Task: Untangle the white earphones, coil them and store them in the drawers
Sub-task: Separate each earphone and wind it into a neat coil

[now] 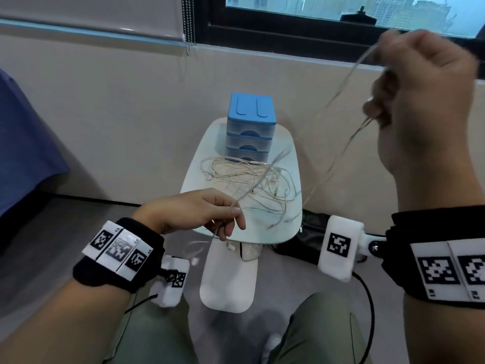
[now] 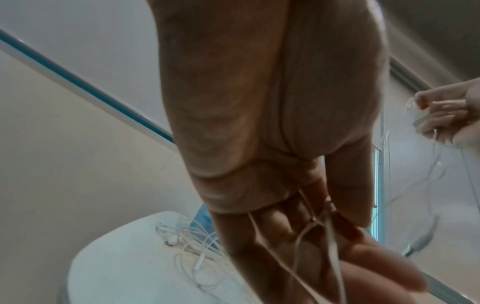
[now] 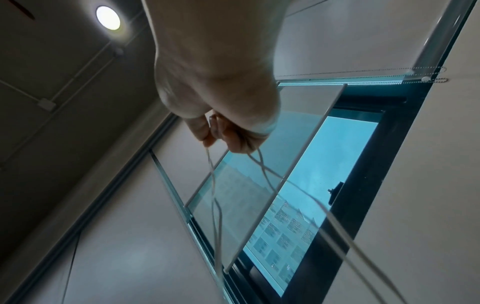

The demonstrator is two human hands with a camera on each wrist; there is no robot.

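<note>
Untangling step: the raised right hand (image 1: 422, 82) and lower left hand (image 1: 199, 214) each pinch one earphone cord (image 1: 338, 143); next, presumably, drawing it free of the pile (image 1: 249, 185).

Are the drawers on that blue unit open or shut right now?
Shut. In the head view the drawers sit flush with the blue-topped unit's front, none pulled out; the lowest is partly hidden behind the tangled earphones.
</note>
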